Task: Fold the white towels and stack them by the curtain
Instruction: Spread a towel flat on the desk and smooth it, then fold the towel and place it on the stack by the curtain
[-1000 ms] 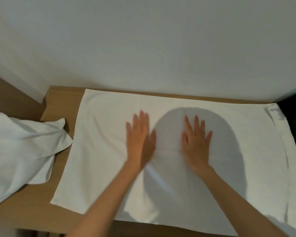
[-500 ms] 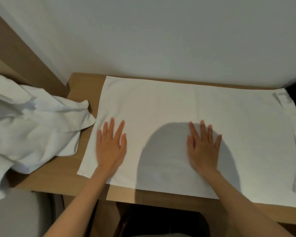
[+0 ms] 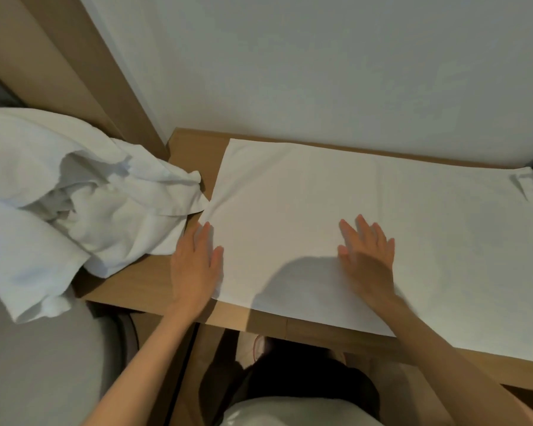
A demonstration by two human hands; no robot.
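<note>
A white towel (image 3: 336,207) lies spread flat on the wooden table (image 3: 142,281), reaching from its left part to the right edge of the view. My left hand (image 3: 196,265) lies flat with straight fingers at the towel's left edge, partly on the bare wood. My right hand (image 3: 366,256) presses flat on the towel's near middle, fingers spread. A crumpled heap of white towels (image 3: 74,198) sits to the left, one corner touching the flat towel's left edge.
A pale wall (image 3: 320,72) rises right behind the table. A brown panel (image 3: 83,72) stands at the back left. A grey surface (image 3: 37,364) lies below the heap. The table's front edge runs close to my body.
My left hand has slid left across the towel to its left edge. My right hand stayed near the middle. The view has shifted left, showing more of the crumpled heap.
</note>
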